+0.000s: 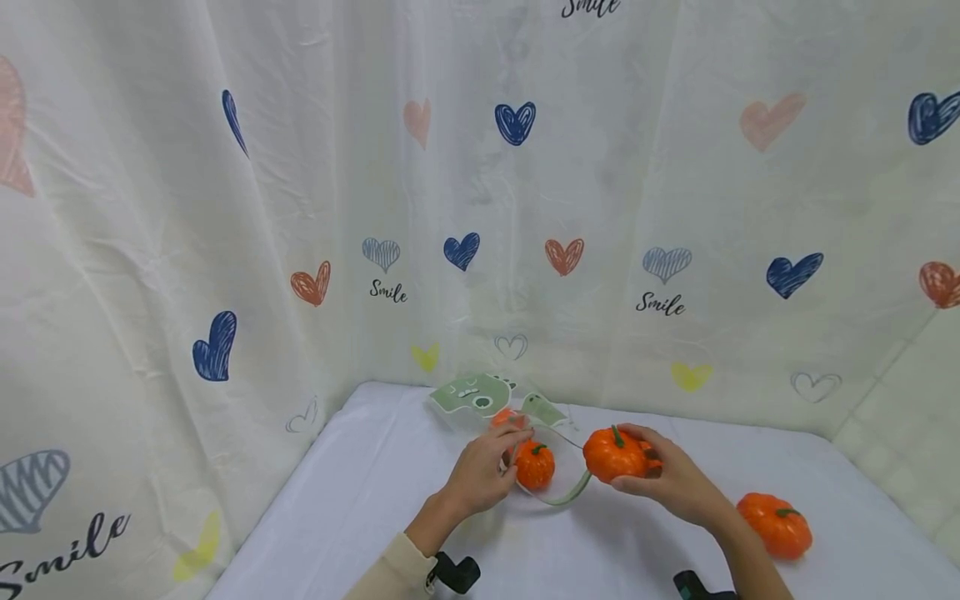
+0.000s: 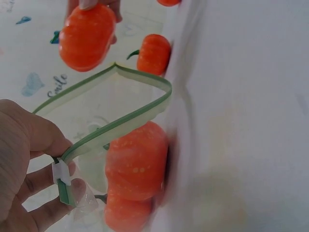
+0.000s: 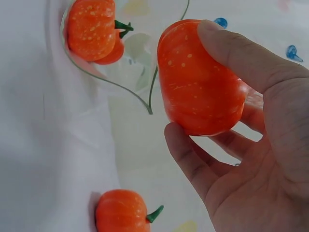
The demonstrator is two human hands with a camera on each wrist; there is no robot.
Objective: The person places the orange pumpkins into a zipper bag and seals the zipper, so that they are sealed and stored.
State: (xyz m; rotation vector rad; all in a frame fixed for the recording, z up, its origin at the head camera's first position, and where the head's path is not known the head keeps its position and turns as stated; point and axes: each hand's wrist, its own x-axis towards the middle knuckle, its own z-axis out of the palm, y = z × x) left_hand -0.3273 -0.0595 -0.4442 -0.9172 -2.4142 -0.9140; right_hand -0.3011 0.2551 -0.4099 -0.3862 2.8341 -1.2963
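My left hand pinches the rim of a clear zip bag near its white slider. The bag's green-edged mouth gapes toward the right, and its far part carries a pale green cartoon print. Inside lie two small orange toy pumpkins, one pumpkin near the mouth and another pumpkin deeper in, partly hidden by my left hand. Raised just right of the mouth, a third pumpkin with a green stem is gripped between the thumb and fingers of my right hand.
On the white-covered table, a loose pumpkin sits to the right of my right hand. More orange shows behind the held pumpkin, partly covered by my fingers. A white curtain with printed hearts hangs along the table's back and sides.
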